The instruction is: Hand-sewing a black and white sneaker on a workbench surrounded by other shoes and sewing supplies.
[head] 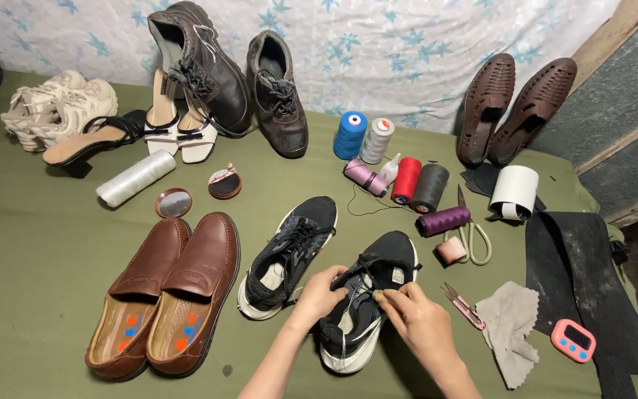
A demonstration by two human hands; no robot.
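1. So, both hands are on the black sneaker (367, 295) sitting low in the frame, a bit right of centre, on the green cloth (38, 244).
2. Left hand (321, 294) is wrapped over the tongue and lace area, fingers curled and pressing the shoe steady. Right hand (419, 319) has thumb and forefinger pinched narrow on something tiny at the shoe's opening. Could be a needle or a lace end, too small to tell.
3. Progress, my guess only: it looks mid-job. The shoe is laced across the top and the fiddly bit at the collar is in hand. Can't see any finished stitching or repair, so how much is left is unclear.
4. Its partner, the second black sneaker (289, 255), lies just to the left, nobody touching it.
5. Direction: the long axis of the held shoe runs diagonal, toe toward the upper right, heel toward the bottom edge, sole down with its white edge showing.
6. Handy stuff nearby: pink snips (464, 304) and a grey rag (512, 329) just right of the right hand, thread spools (407, 179) above, brown loafers (164, 295) at lower left.
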